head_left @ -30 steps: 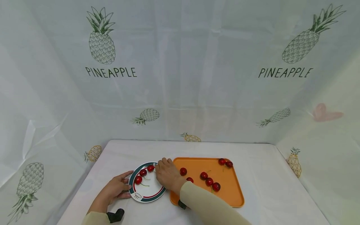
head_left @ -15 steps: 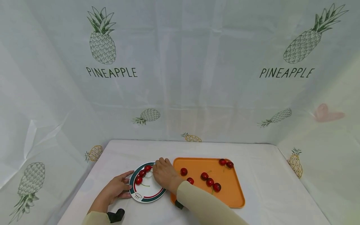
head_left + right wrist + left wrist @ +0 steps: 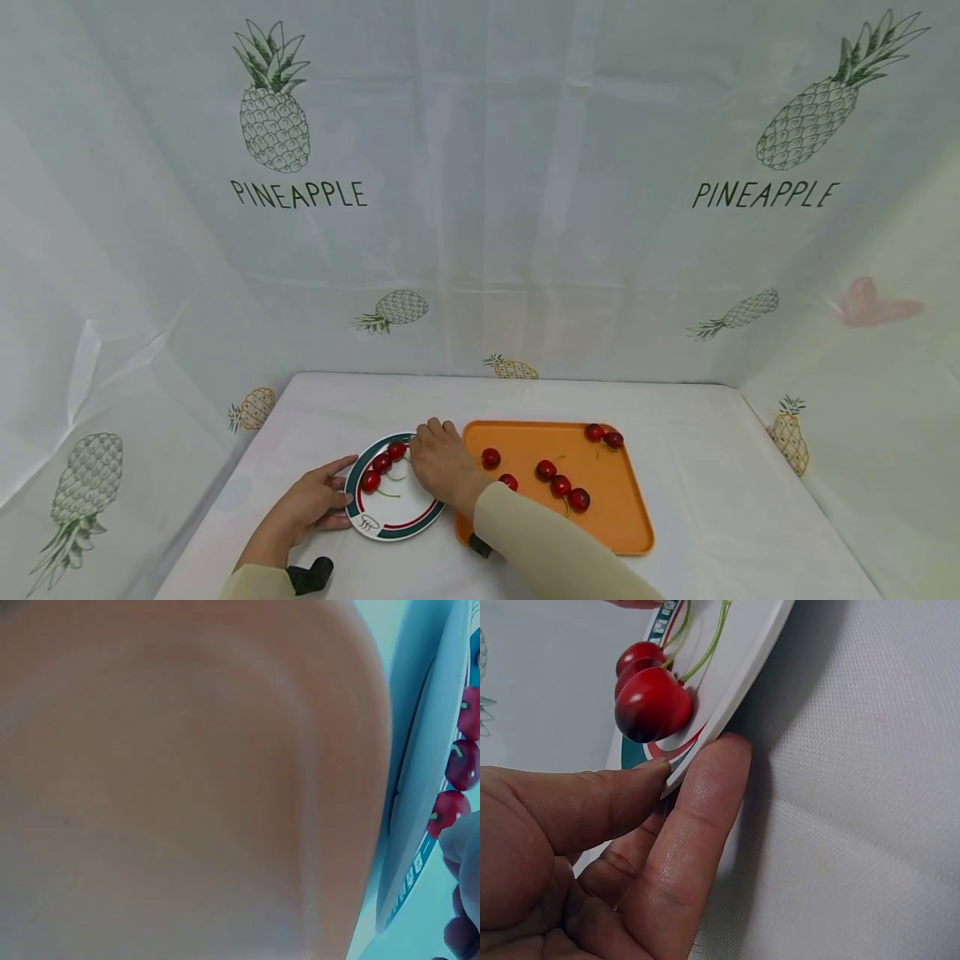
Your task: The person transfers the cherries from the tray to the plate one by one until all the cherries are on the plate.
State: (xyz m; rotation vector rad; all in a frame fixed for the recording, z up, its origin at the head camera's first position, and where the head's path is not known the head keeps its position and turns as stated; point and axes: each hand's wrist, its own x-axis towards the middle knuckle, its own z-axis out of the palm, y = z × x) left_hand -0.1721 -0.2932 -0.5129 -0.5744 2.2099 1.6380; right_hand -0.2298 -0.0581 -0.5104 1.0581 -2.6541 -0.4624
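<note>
So, your left hand [image 3: 309,500] has the plate [image 3: 397,510] pinched at its left rim, thumb on top and a finger against the outer edge. Your right hand [image 3: 442,462] is over at the plate's far right side with the fingers bent in. From the right wrist view, a fingertip looks to be right up against the nearest of the cherries [image 3: 371,481], but can't tell whether you're actually gripping anything there. You've got three of those in plain sight on the plate, lined up close together along the far left part of the rim, stems lying inward. Just right of the plate there's your orange tray [image 3: 615,504], with seven more you can make out: two at the far right corner, three in a slanting row mid-tray and two nearer the left side. Your right sleeve [image 3: 558,542] crosses its near edge, so that bit's hidden. Both sit on the white worktop [image 3: 712,492].
</note>
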